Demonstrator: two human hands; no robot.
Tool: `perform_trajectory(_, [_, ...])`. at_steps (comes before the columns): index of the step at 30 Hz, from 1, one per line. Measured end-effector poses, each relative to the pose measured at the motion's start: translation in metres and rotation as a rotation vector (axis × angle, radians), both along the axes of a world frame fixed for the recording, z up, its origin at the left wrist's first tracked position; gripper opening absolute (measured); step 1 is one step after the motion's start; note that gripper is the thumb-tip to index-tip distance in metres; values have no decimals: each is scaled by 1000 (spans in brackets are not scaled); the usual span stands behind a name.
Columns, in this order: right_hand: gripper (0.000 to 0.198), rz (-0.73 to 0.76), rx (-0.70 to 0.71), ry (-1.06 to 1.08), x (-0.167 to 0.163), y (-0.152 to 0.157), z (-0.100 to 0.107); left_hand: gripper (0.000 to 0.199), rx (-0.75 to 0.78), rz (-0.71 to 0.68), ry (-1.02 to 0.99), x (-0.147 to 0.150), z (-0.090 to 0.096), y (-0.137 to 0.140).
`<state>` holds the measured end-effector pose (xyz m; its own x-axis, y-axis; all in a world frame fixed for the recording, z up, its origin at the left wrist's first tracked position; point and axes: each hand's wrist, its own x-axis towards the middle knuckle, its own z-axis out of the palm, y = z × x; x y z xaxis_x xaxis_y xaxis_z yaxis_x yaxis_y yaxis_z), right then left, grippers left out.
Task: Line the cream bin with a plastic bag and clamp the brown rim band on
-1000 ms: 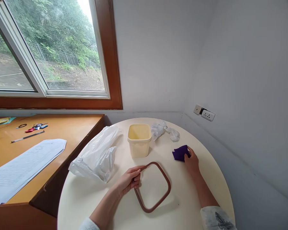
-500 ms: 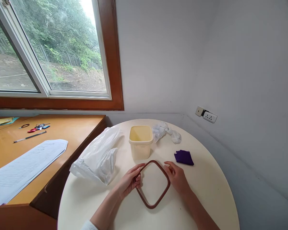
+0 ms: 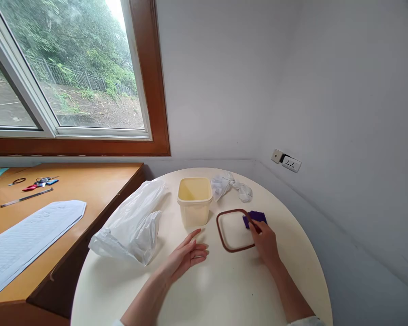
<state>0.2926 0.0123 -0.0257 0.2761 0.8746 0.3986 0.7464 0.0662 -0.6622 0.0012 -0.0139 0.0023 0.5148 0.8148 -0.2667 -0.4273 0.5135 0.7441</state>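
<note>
My right hand (image 3: 264, 237) grips a brown square hoop (image 3: 219, 232) by its right side, with the fingers closed on the rim. The hoop is an open ring with rounded corners, like an embroidery hoop, and its far right part overlaps a folded purple cloth (image 3: 259, 217) in the view. My left hand (image 3: 185, 259) is held over the white round table (image 3: 217, 299) with fingers apart and nothing in it. Just beyond its fingertips stands a cream plastic container (image 3: 194, 213) with its top uncovered.
A crumpled white plastic bag (image 3: 132, 226) lies at the left of the table. Behind the container's right side is a knotted clear bag (image 3: 229, 184). The wooden desk (image 3: 98, 181) at left carries papers (image 3: 37, 231), a pen (image 3: 26, 198) and keys (image 3: 42, 182). Walls stand behind and right.
My left hand has let go of the hoop. My right hand has taken hold of it and moved it rightwards and away from me, towards the purple cloth. The view has shifted slightly right.
</note>
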Motion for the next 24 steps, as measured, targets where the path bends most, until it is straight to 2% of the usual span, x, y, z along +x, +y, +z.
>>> perform_trajectory(5, [50, -277, -132, -59, 37, 5, 0, 61, 27, -22, 39, -1, -3, 1])
perform_trajectory(8, [50, -358, -241, -84, 49, 7, -4, 60, 39, -32, 56, -2, -3, 1])
perform_trajectory(16, [49, -422, -372, -133, 62, 12, -20, 57, 50, -25, 57, -1, 3, -2])
perform_trajectory(24, [53, -410, -395, -141, 61, 8, -17, 46, 44, -22, 75, -1, -1, -2])
